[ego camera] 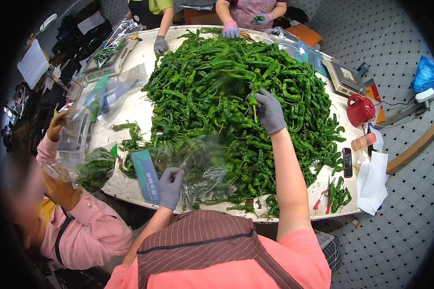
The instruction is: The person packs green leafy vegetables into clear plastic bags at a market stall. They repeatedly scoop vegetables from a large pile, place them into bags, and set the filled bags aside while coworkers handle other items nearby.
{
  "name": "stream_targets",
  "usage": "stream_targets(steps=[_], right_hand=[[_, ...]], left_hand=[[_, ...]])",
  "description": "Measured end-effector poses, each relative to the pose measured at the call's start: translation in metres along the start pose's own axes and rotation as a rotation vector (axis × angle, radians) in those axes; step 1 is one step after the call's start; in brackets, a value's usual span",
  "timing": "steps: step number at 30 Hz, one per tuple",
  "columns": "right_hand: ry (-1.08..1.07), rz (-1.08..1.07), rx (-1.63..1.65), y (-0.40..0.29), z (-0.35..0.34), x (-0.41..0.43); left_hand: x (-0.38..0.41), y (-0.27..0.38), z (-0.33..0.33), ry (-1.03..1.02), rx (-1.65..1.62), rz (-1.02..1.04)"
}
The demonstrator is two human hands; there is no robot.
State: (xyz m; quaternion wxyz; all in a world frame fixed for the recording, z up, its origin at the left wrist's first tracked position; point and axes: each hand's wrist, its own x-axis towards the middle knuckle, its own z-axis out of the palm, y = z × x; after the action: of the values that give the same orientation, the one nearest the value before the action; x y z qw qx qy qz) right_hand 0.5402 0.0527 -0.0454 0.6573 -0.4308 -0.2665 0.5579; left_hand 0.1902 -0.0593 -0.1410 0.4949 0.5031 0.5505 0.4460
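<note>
A large heap of green peppers [209,97] covers the middle of the white table [144,117]. My right hand [269,110], in a grey knit glove, is over the heap's right part with its fingers closed on a green pepper [254,94]. My left hand [171,188], in a matching glove, pinches the edge of a clear plastic bag [202,168] near the table's front edge. The bag lies across the lower left of the heap, and a teal and blue printed part [146,177] stands at its left end. Whether peppers are inside the bag cannot be told.
A co-worker in pink [94,224] handles a clear bag of peppers [96,168] at left. Two more people stand across the table. Scales [343,77] [110,59], a red jug [360,110], a phone [347,162], red-handled snips [322,198] and papers [372,184] lie around the heap.
</note>
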Motion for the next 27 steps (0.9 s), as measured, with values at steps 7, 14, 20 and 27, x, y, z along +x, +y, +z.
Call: stream_targets(steps=[7,14,20,27], right_hand=[[-0.074,0.183,0.141,0.022,-0.009,-0.001],[-0.044,0.157,-0.148,0.031,-0.005,-0.012],[-0.176,-0.321,-1.87,0.028,-0.01,0.005],[0.201,-0.619,-1.768,-0.062,-0.036,0.085]], left_hand=[[0.001,-0.007,0.0,0.007,0.017,0.025],[-0.001,0.002,0.002,-0.014,0.014,-0.018],[0.003,0.005,0.005,-0.019,0.015,-0.013],[0.003,0.002,0.0,-0.002,0.06,-0.033]])
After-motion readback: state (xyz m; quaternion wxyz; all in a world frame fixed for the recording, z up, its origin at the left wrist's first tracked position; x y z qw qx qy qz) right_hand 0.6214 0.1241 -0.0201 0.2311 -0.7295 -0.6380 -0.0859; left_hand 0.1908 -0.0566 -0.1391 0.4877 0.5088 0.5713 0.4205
